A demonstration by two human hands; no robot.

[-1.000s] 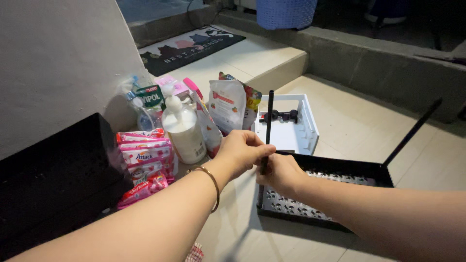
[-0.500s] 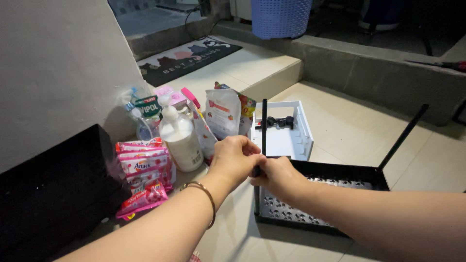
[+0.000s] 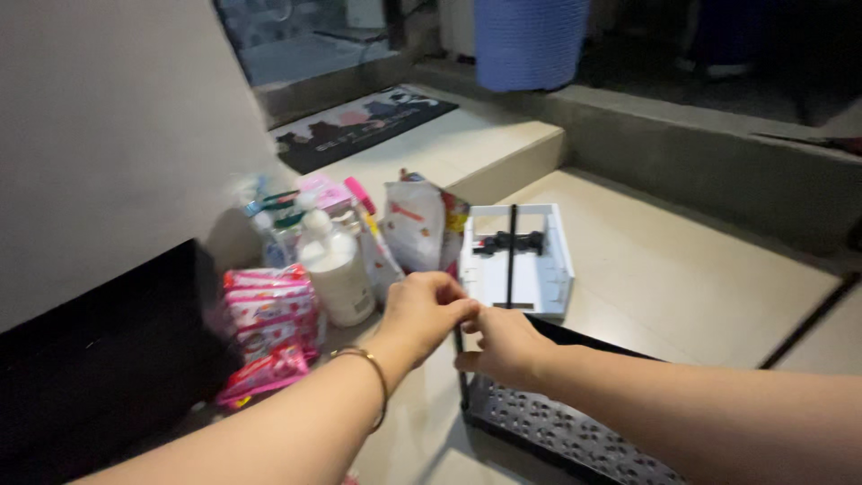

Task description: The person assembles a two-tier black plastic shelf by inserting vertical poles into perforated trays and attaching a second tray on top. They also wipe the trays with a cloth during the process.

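Together, the fingertips of the left hand [image 3: 429, 305] and right hand [image 3: 503, 346] are pinched on the foot of a thin black rod [image 3: 512, 256], upright at the near corner of the perforated black tray [image 3: 557, 431].

At nine o'clock from my left hand [image 3: 429, 310] I see stacked pink sachet packs [image 3: 269, 316]; at eleven, a white pump bottle [image 3: 337, 274]; at twelve, a white pouch with red and yellow edges [image 3: 422, 227].
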